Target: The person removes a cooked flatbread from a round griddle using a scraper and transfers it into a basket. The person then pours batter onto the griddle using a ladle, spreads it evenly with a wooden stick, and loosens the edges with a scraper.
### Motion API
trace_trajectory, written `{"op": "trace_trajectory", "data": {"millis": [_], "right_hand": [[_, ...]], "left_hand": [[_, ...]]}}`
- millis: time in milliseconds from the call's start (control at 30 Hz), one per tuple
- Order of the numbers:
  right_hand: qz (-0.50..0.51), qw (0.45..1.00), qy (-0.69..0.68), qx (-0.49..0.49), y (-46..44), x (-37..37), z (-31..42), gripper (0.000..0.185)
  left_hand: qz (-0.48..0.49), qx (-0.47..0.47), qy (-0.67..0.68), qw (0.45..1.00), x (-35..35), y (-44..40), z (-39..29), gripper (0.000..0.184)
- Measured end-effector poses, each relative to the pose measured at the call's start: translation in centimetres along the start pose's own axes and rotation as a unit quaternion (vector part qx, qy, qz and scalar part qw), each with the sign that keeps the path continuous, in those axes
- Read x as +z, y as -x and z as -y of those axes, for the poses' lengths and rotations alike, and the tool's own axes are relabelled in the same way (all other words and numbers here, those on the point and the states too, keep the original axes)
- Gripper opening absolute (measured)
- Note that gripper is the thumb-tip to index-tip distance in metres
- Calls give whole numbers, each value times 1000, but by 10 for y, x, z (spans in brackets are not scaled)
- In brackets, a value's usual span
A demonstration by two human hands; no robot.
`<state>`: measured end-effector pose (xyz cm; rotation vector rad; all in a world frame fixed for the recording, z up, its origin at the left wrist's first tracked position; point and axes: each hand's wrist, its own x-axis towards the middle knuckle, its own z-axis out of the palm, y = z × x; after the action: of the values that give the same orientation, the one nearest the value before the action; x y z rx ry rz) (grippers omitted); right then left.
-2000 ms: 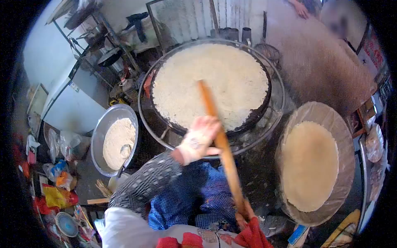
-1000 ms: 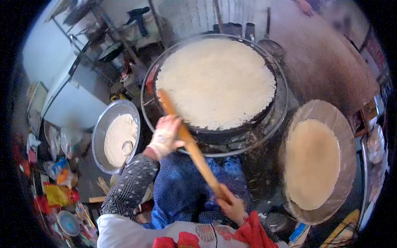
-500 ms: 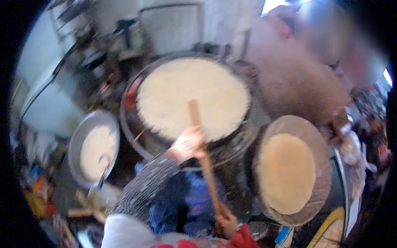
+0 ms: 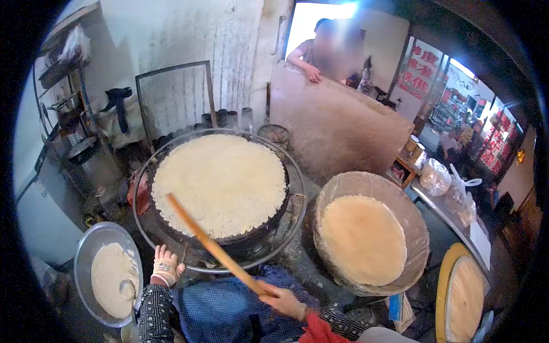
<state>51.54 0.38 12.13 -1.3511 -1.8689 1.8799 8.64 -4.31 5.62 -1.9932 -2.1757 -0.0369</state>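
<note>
My right hand (image 4: 283, 300) is closed around the lower end of a long flat wooden stick (image 4: 214, 248). The stick slants up to the left, and its far end lies over the near edge of a big round pancake (image 4: 220, 177) on a dark griddle (image 4: 251, 232). White wrapping covers the palm of my left hand (image 4: 166, 267), which holds nothing and has its fingers stretched out. It is beside the metal ring (image 4: 240, 267) around the griddle; whether it touches the ring I cannot tell. Left of it stands a metal basin (image 4: 86, 257) of pale batter (image 4: 111, 280) with a ladle (image 4: 127, 288) in it.
To the right, a lined basket (image 4: 414, 228) holds a browned round pancake (image 4: 363, 240). Behind it a person (image 4: 311, 57) stands at a large brown board (image 4: 337, 126). Plastic bags (image 4: 437, 177) sit on a side table (image 4: 452, 220). A round wooden board (image 4: 464, 297) leans at lower right.
My left hand has let go of the stick and moved left to the ring. The stick now tilts further left in my right hand. The view has shifted, bringing the person into sight.
</note>
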Motion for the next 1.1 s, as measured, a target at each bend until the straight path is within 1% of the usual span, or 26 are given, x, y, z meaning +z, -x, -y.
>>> {"op": "trace_trajectory", "data": {"millis": [33, 100, 167, 200, 233, 267, 300, 367, 400, 433, 467, 500, 533, 567, 600, 633, 733, 767, 800, 833, 867, 933, 967, 1000, 1067, 1100], "right_hand": [[31, 999, 9, 8, 0, 7, 13, 60], [67, 997, 34, -13, -1, 22, 32, 61], [21, 983, 8, -183, 12, 35, 34, 63], [-3, 964, 2, -265, 18, 41, 36, 64], [-33, 959, -5, -283, 25, 42, 32, 66], [-64, 952, -10, -300, 33, 44, 29, 68], [-41, 975, -38, -215, 53, 44, 44, 71], [-35, 985, -56, -160, 73, 49, 51, 74], [-51, 980, -42, -189, 72, 36, 49, 75], [-66, 973, -24, -219, 70, 22, 49, 76], [-118, 939, -49, -319, 75, 17, 60, 76], [-179, 910, -43, -372, 57, 11, 47, 74], [-173, 933, -32, -313, 54, 1, 40, 72], [-159, 954, -20, -254, 55, -14, 32, 70], [-178, 955, -5, -236, 56, -28, 19, 68], [-186, 958, 11, -219, 58, -38, 6, 67], [-110, 987, -11, -113, 82, -71, -5, 65], [-77, 994, -11, -77, 86, -74, -12, 64], [-83, 993, 7, -89, 88, -73, -25, 64], [-96, 990, 24, -102, 92, -66, -43, 64], [-111, 986, 42, -117, 100, -59, -60, 64], [-148, 985, 6, -90, 107, -54, -78, 62], [-170, 982, -8, -77, 108, -52, -85, 62], [-157, 958, -238, -14, 106, -45, -88, 63], [-198, 948, -250, 0, 81, -35, -69, 65], [-185, 945, -271, 5, 63, -36, -59, 66]], "left_hand": [[79, -2, 15, 997, -7, -6, -7, 51], [66, 1, 41, 997, 4, -10, -19, 49], [9, 52, -13, 999, 17, -7, -35, 52], [43, 34, 29, 998, 3, -7, -52, 58], [60, -1, 30, 998, 4, -9, -69, 57], [39, -18, 26, 999, 9, -12, -90, 56], [21, -42, 23, 999, 14, -8, -103, 55], [41, -100, 14, 994, 42, -10, -140, 49], [115, -124, 39, 985, 31, -28, -171, 45], [79, -82, 49, 992, 28, -33, -205, 40], [10, -63, 76, 995, 44, -37, -230, 37], [4, -42, 259, 965, 25, -27, -250, 36], [4, -22, 464, 885, 6, -16, -271, 38], [14, -5, 620, 784, -14, -5, -291, 41], [-63, 86, 526, 844, -65, 6, -293, 42], [-158, 158, 416, 882, -116, 19, -295, 45], [-184, 149, 276, 932, -148, -3, -267, 58], [-144, 135, 242, 950, -157, -18, -256, 62], [-104, 141, 204, 963, -163, -38, -244, 67], [-114, 167, 145, 969, -154, -57, -233, 72], [-82, 183, 170, 965, -154, -74, -226, 78], [-70, 213, 128, 966, -135, -114, -223, 89], [-61, 232, 150, 959, -136, -140, -226, 94], [-67, 249, 158, 953, -134, -168, -234, 97], [-74, 302, 163, 936, -111, -219, -246, 99], [-39, 313, 145, 938, -88, -244, -249, 99]]}}
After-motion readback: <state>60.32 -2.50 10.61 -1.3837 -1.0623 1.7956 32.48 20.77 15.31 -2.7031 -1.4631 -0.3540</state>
